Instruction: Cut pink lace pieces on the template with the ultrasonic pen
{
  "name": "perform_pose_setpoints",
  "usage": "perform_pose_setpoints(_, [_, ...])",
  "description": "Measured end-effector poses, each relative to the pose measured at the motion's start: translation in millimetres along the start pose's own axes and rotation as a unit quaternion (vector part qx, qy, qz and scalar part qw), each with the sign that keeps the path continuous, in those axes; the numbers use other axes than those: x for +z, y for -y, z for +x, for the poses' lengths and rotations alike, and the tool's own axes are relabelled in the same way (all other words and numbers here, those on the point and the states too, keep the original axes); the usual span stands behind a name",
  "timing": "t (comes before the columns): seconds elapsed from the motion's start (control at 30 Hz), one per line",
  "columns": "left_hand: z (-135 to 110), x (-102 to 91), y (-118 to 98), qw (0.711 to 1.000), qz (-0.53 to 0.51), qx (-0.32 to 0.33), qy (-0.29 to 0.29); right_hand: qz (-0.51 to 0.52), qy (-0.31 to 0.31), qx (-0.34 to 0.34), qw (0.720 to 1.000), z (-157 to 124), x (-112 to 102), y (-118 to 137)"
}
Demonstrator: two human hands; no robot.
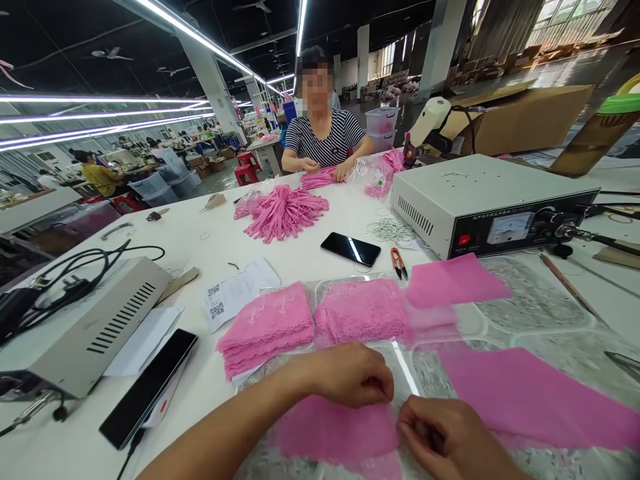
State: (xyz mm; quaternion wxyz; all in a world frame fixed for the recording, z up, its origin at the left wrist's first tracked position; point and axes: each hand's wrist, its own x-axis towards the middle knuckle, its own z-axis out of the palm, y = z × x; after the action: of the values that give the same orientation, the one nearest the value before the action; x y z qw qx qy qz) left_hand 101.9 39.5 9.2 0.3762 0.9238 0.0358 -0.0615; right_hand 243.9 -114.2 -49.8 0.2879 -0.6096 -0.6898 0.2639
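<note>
A pink fabric piece (340, 430), sheer and flat, lies on a clear patterned plastic mat (530, 293) in front of me. My left hand (357, 373) reaches across it with curled fingers, pinching at its upper right corner. Close by, my right hand (447, 433) is closed at the piece's right edge, thumb and forefinger together. The exact grip of both hands is partly hidden by the fingers. Just beyond lie two stacks of pink lace pieces, a left stack (270, 327) and a right stack (363, 310). A larger pink piece (535, 393) spreads out to the right.
Scissors (623, 363) lie at the right edge. Orange thread snips (399, 263) and a black phone (350, 249) lie beyond the stacks. A grey control box (495, 200) stands right, another (85, 333) left. Opposite, a person (323, 137) handles pink strips (320, 178).
</note>
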Motion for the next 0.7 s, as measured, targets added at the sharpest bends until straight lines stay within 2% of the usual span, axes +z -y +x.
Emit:
perform_pose_setpoints(0.27, [-3.0, 1.8, -3.0, 0.999, -0.005, -0.033, -0.038, -0.002, -0.019, -0.022, 1.000, 5.5, 4.8, 5.0])
perform_pose_setpoints(0.5, [-5.6, 3.1, -1.9, 0.997, -0.016, -0.055, -0.047, -0.004, -0.045, -0.014, 0.999, 5.6, 8.6, 8.3])
perform_pose_setpoints(0.7, [-6.6, 6.3, -3.1, 0.994, -0.020, -0.083, -0.063, -0.006, -0.042, -0.004, 0.999, 5.4, 9.5, 10.8])
